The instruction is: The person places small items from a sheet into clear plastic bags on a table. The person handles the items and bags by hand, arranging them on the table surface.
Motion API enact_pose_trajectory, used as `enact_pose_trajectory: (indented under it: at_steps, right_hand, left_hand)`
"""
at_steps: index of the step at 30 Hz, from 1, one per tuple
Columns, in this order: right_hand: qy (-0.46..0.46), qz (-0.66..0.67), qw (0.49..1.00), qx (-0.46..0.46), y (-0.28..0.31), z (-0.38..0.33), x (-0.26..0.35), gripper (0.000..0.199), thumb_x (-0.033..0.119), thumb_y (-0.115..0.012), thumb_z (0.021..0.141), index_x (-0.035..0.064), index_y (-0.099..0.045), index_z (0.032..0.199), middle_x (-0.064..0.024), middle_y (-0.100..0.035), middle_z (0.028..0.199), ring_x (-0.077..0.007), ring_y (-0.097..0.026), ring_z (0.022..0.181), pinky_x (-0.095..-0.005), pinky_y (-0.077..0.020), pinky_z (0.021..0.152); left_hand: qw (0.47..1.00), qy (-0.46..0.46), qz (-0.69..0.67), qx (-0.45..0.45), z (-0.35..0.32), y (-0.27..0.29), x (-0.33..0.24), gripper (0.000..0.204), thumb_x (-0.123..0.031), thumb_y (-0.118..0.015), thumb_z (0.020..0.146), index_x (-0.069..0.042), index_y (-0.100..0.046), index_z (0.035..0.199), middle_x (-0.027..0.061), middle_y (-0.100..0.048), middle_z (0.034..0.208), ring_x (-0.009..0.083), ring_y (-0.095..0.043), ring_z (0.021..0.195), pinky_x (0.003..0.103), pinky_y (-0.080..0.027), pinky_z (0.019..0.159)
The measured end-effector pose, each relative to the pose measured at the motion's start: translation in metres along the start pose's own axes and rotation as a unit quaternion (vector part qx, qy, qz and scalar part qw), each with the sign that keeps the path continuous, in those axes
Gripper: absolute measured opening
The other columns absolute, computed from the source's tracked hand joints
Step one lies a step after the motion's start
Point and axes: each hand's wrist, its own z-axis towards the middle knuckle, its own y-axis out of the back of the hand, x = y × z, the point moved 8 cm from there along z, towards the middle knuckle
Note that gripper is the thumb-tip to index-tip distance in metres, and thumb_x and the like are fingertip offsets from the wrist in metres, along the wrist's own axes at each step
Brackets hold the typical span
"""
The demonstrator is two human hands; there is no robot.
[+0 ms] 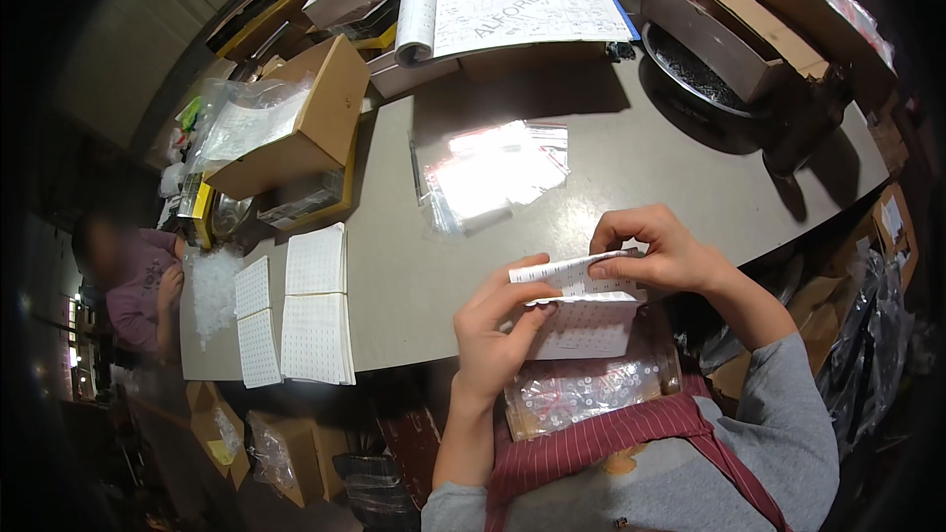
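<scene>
Grey table (394, 310) shone. At four o'clock, left hand (490, 333) and right hand (666, 252) pinched printed sheets (589, 330) between fingers, work seemingly midway; at eight o'clock, paper stacks (315, 335), done or waiting, I could not tell.

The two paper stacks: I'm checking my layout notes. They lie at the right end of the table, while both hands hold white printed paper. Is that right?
Not quite: the two paper stacks lie at the left end of the table, as the head view shows. The left hand and right hand do both hold white printed paper.
</scene>
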Motion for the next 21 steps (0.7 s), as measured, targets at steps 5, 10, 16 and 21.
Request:
enact_pose_trajectory:
  at_steps: [5,10,16,21]
  right_hand:
    - [-0.049,0.064,0.997,0.016,-0.005,-0.001,-0.010,0.014,0.013,-0.075,0.087,-0.0005,-0.070,0.090,-0.0057,-0.071,0.082,-0.0115,-0.064,0.078,-0.0284,-0.0510,0.072]
    - [-0.096,0.115,0.989,0.016,-0.004,-0.003,-0.021,0.016,0.014,-0.076,0.088,-0.0008,-0.072,0.091,-0.0043,-0.071,0.083,-0.0102,-0.064,0.078,-0.0274,-0.0507,0.073]
    - [-0.104,0.113,0.988,-0.006,-0.004,0.000,-0.033,0.018,0.014,-0.076,0.088,-0.0006,-0.069,0.097,-0.0074,-0.070,0.084,-0.0133,-0.063,0.077,-0.0282,-0.0481,0.069]
    - [0.065,-0.179,0.981,-0.038,0.009,0.009,-0.005,0.025,0.009,-0.071,0.082,0.0033,-0.063,0.105,-0.0152,-0.065,0.097,-0.0336,-0.065,0.090,-0.0401,-0.0520,0.078]
  left_hand:
    - [0.996,0.087,-0.011,-0.024,-0.003,0.001,0.008,0.018,0.006,-0.069,0.084,0.002,-0.077,0.100,0.0063,-0.073,0.089,0.0120,-0.065,0.076,0.024,-0.050,0.069]
    - [0.995,0.085,-0.022,-0.054,-0.006,0.003,0.013,0.019,0.004,-0.068,0.085,0.003,-0.077,0.102,0.0017,-0.072,0.083,0.0067,-0.061,0.070,0.022,-0.047,0.064]
    - [0.997,0.074,-0.012,-0.034,0.002,-0.001,0.015,0.019,0.005,-0.067,0.087,0.004,-0.076,0.103,0.0021,-0.073,0.086,0.0076,-0.062,0.070,0.022,-0.048,0.062]
    - [0.995,0.065,0.079,-0.009,0.011,-0.002,0.017,0.018,0.003,-0.068,0.086,0.002,-0.077,0.102,0.0040,-0.073,0.085,0.0082,-0.064,0.073,0.024,-0.051,0.065]
